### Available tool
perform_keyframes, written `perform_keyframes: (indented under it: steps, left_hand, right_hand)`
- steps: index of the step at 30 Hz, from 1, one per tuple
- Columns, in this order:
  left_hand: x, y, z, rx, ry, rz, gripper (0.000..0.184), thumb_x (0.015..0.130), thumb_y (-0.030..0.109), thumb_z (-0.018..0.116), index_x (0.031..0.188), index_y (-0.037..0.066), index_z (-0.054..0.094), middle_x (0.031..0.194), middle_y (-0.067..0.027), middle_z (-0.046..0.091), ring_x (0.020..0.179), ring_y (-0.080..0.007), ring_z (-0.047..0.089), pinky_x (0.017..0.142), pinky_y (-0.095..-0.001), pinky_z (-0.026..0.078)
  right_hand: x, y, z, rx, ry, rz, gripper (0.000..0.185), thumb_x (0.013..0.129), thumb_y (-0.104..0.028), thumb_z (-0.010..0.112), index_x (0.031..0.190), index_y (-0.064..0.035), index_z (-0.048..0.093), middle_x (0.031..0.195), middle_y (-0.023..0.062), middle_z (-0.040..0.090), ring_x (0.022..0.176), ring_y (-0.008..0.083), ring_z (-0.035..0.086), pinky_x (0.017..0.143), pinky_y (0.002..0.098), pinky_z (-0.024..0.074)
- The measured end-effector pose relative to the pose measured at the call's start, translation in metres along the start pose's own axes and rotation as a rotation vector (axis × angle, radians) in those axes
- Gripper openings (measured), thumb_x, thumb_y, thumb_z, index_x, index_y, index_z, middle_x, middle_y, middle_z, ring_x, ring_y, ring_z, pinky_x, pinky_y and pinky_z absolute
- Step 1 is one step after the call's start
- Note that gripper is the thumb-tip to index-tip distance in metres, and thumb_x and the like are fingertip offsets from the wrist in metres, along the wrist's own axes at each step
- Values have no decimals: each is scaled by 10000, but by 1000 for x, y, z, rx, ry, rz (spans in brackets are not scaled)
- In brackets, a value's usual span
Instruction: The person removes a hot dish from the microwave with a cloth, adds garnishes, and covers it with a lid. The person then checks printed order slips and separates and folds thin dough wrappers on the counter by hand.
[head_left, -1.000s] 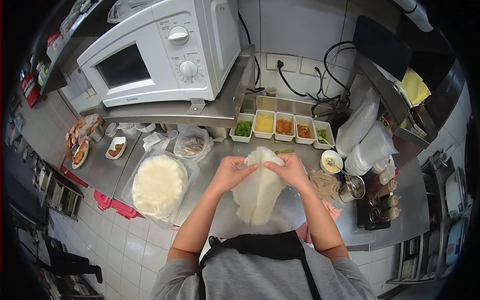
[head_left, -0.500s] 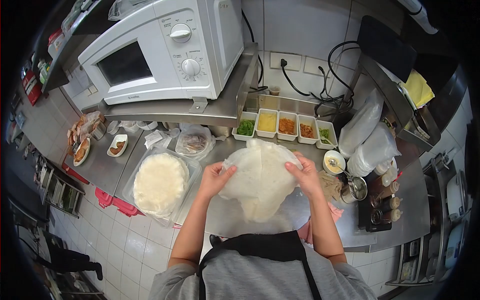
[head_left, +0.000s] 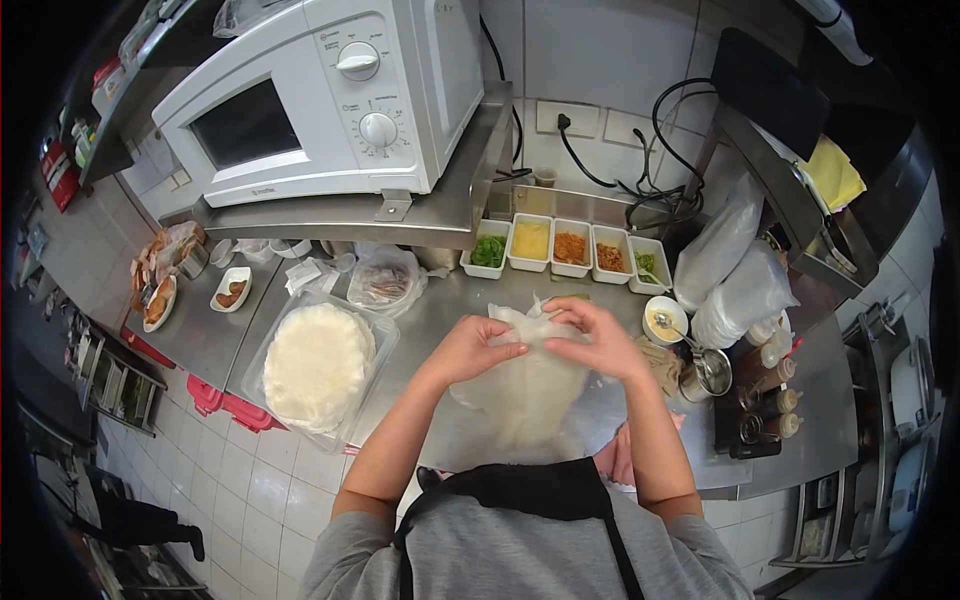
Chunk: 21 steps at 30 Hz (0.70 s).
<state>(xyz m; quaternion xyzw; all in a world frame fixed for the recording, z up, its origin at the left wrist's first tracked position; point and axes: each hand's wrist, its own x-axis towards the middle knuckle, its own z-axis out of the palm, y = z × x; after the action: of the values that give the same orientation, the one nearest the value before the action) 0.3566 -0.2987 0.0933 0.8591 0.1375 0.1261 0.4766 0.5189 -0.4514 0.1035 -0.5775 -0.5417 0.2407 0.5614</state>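
Note:
A thin, translucent white sheet (head_left: 530, 400) hangs from both hands above the steel counter, gathered at its top. My left hand (head_left: 478, 348) pinches its upper left part between thumb and fingers. On the upper right part, my right hand (head_left: 592, 338) has its thumb and fingers closed, close to my left hand. The sheet's lower end is blurred. To the left, a stack of similar white sheets (head_left: 318, 368) lies in a clear plastic container (head_left: 385, 345). Behind the hands stand white tubs with greens (head_left: 488, 251), yellow shreds (head_left: 530, 240) and orange shreds (head_left: 570, 248).
A microwave (head_left: 420, 100) sits on a raised shelf at the back left. At right are a white bowl with a spoon (head_left: 663, 318), a metal pot (head_left: 707, 376), plastic-wrapped stacks (head_left: 740, 295) and sauce bottles (head_left: 785, 400). A pink cloth (head_left: 617, 458) lies at the counter's front edge.
The hands first moved apart, spreading the sheet wide, then came back together. The sheet is now bunched at the top between them.

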Motion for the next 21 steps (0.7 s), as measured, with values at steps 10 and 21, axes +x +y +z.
perform_keyframes:
  steps: [10,21]
  left_hand:
    - [-14,-9,-23,212,115,-103,248,781,265,713,807,22,672,599,-119,591,553,-180,517,598,-314,436]
    - [-1,-17,-5,-17,28,-90,288,776,286,728,773,4,670,627,-77,634,623,-116,572,580,-304,454]
  right_hand:
    - [0,16,6,-215,40,185,244,771,-200,706,866,18,649,657,115,612,558,161,543,539,309,427]
    - [4,2,19,34,-36,16,285,771,-212,705,835,4,530,743,122,584,750,245,570,703,316,444]
